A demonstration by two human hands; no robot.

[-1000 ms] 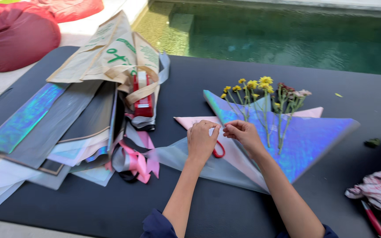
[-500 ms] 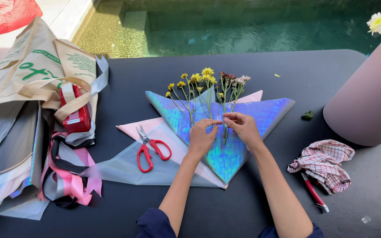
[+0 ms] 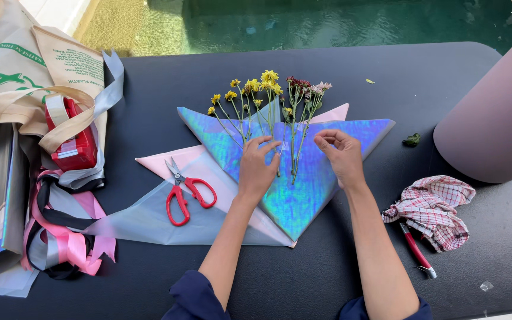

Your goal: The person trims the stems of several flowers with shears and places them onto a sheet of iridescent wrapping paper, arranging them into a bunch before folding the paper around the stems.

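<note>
Left hand (image 3: pixel 257 168): fingers spread, flat on iridescent wrap (image 3: pixel 294 189) | Right hand (image 3: pixel 340 155): loosely curled, holding nothing, resting on wrap | Flower stems (image 3: pixel 270 118): between hands

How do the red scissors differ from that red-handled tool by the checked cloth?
The scissors lie in full view on the pale wrapping sheet, left of the left hand; the red-handled tool lies on the dark table, its top tucked under the checked cloth. The scissors have two looped handles; the tool shows one straight handle. Both are red with metal ends, and neither is held.
</note>
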